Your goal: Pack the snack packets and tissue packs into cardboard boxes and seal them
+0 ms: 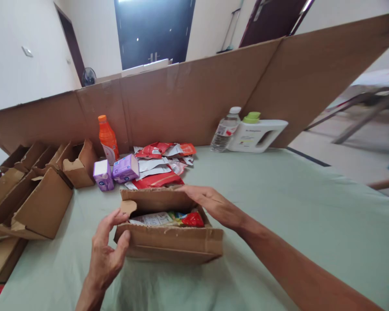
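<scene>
A small open cardboard box (171, 244) stands on the green cloth in front of me, with its top facing up. Inside lie packets (157, 219), one pale with printing and one with a red end (193, 219). My left hand (108, 244) grips the box's left end, thumb against the front wall and fingertips by a torn flap (129, 207). At the far right corner, my right hand (214, 205) holds the back rim with its fingers stretched along it. Part of its grip is hidden behind the wall.
Several open cardboard boxes (45, 207) stand at left. Beyond the box are an orange bottle (108, 140), two purple tissue packs (126, 168) and piled red and silver packets (162, 166). A water bottle (225, 131) and white jug (246, 136) stand before a cardboard barrier (194, 103).
</scene>
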A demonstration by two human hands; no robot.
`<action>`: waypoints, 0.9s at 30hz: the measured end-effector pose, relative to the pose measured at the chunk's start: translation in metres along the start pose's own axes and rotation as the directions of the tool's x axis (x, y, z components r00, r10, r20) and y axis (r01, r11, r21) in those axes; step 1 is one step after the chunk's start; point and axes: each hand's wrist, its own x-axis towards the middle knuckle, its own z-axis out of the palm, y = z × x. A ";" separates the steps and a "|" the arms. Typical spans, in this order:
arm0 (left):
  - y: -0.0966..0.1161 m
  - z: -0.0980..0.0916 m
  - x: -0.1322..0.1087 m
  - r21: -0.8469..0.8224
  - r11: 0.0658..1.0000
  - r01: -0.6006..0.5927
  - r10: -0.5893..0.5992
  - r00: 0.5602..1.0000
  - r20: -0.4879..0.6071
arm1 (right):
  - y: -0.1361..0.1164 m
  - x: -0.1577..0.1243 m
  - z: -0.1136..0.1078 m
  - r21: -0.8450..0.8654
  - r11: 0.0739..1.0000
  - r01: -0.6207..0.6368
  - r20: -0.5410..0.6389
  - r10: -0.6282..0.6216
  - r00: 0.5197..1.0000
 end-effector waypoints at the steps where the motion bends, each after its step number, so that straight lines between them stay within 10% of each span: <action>1: 0.001 -0.002 0.003 0.000 1.000 0.001 -0.001 1.000 0.028 | -0.002 -0.005 -0.002 0.028 0.999 0.017 0.038 -0.018 0.999; 9: 0.009 0.009 -0.013 0.012 0.998 -0.063 0.064 0.987 -0.146 | -0.011 -0.028 -0.004 -0.051 0.997 -0.062 0.065 0.065 0.996; 16: 0.017 0.008 -0.025 -0.104 0.995 -0.014 0.015 1.000 0.009 | 0.001 -0.018 0.004 -0.043 0.997 -0.064 0.027 0.065 0.998; 24: 0.005 0.010 -0.015 0.177 0.983 0.044 -0.026 0.994 -0.102 | 0.029 -0.050 -0.013 -0.021 0.955 0.296 0.089 -0.294 0.952; 27: -0.004 0.017 -0.009 0.173 0.985 -0.018 0.016 1.000 0.011 | 0.032 -0.065 -0.012 -0.133 0.933 0.335 0.155 -0.314 0.937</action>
